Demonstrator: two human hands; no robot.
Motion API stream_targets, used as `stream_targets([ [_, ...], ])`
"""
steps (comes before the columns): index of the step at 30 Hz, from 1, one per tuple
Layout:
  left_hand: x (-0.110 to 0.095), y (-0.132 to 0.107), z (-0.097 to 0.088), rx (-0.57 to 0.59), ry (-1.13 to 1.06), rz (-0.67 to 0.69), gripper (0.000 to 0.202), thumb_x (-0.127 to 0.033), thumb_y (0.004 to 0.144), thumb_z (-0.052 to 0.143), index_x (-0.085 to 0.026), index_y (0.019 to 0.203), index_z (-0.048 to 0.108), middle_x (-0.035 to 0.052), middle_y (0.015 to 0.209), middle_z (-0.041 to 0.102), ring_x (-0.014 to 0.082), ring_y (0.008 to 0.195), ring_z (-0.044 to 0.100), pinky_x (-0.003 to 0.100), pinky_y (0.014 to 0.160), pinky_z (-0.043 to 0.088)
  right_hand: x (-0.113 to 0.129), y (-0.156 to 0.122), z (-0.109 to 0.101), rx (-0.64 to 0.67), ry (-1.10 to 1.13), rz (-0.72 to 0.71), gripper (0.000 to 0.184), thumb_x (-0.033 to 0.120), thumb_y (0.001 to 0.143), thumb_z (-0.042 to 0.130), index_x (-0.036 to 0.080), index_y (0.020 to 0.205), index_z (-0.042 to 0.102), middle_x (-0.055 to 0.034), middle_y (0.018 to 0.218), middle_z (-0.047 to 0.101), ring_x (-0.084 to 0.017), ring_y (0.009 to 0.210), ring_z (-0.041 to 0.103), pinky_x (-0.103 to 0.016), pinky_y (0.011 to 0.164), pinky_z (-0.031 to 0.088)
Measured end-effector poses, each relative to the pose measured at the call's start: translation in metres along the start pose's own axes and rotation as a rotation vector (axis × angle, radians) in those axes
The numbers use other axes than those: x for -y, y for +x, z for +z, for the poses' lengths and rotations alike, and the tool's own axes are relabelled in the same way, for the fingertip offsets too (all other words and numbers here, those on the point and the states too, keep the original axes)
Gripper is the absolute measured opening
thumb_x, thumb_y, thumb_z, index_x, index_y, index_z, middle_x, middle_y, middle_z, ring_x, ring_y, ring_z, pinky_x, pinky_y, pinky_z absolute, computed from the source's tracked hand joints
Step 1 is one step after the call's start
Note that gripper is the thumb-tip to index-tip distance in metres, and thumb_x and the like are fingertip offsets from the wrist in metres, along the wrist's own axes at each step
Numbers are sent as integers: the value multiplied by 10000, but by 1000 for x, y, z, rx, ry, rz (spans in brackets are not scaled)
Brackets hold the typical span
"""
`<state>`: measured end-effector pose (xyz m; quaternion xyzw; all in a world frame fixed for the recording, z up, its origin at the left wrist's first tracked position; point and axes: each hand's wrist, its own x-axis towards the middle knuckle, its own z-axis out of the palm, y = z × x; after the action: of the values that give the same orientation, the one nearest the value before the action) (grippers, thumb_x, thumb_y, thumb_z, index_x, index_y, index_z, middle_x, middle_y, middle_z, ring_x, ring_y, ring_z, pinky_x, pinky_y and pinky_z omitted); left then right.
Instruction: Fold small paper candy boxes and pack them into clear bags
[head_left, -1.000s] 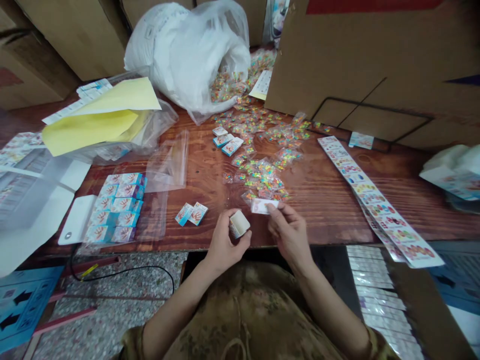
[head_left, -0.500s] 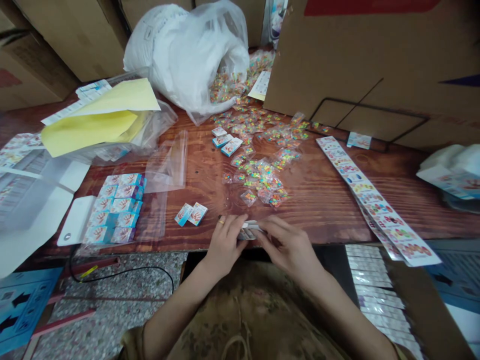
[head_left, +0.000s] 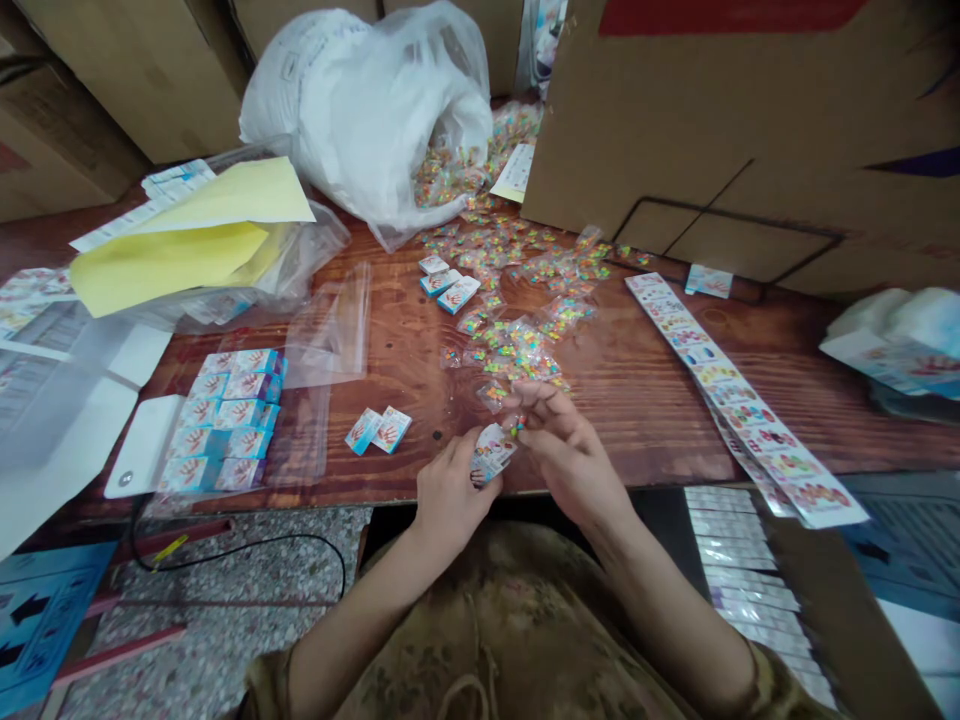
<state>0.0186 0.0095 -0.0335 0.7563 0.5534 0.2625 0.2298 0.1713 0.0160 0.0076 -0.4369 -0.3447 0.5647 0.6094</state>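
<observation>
Close to the table's front edge, my left hand (head_left: pixel 451 492) grips a small printed carton (head_left: pixel 491 452), tilted with its printed side up. My right hand (head_left: pixel 583 465) pinches a small clear packet (head_left: pixel 515 424) with coloured bits inside, right beside the carton's upper end. Whether packet and carton touch, I cannot tell. Beyond my right hand lies a pile of similar packets (head_left: pixel 525 345). Left of my hands, two small cartons (head_left: pixel 391 430) rest together. A few more cartons (head_left: pixel 458 294) lie farther back, by the packets.
Rows of small cartons (head_left: pixel 247 413) stand at left on clear plastic. Behind them are yellow papers (head_left: pixel 172 265). A large white bag (head_left: pixel 360 110) spills packets at the back. Printed strips (head_left: pixel 739 400) lie at right, before a big cardboard box (head_left: pixel 720 120).
My right hand has left the carton, reached toward the packets and now holds one beside the carton. The carton has turned in my left hand, showing its printed side.
</observation>
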Motion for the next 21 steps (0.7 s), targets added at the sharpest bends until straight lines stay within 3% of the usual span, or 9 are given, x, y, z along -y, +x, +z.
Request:
stream_targets([
  [4, -2, 1, -2, -16, -70, -32, 514, -195, 710, 697, -277, 1210, 612, 46, 1079, 727, 256, 933, 693, 370, 800, 563, -15, -11, 4, -29, -220, -173, 233, 211, 805, 690, 270, 1030, 681, -37, 984, 678, -201, 962, 650, -359, 891, 531],
  [7, -3, 1, -3, -44, -92, -24, 499, -183, 728, 676, -274, 1213, 605, 40, 1108, 723, 249, 980, 690, 371, 837, 559, -24, -17, 1, -24, -295, -179, 251, 233, 826, 693, 281, 1072, 685, -29, 971, 713, -206, 910, 687, -381, 884, 557],
  [12, -4, -1, -3, -75, -13, 27, 501, -174, 739, 671, -257, 1226, 583, 42, 1093, 720, 236, 951, 694, 341, 810, 562, -18, -18, -3, -69, -571, -328, 260, 206, 815, 699, 332, 1040, 734, -15, 929, 747, -222, 861, 681, -401, 859, 563],
  [19, -4, -3, -4, -110, 165, 111, 462, -206, 766, 687, -205, 1214, 574, 84, 1029, 717, 247, 881, 701, 319, 724, 555, -12, -20, -2, 30, -699, -330, 424, 158, 885, 557, 353, 1254, 635, -18, 1108, 711, -206, 952, 686, -359, 879, 556],
  [21, -4, -3, -4, -112, 184, 129, 446, -218, 777, 685, -199, 1209, 573, 85, 1018, 718, 247, 866, 705, 318, 715, 553, -14, -19, -3, 52, -736, -357, 458, 141, 882, 548, 364, 1276, 613, -10, 1063, 719, -201, 940, 688, -362, 895, 552],
])
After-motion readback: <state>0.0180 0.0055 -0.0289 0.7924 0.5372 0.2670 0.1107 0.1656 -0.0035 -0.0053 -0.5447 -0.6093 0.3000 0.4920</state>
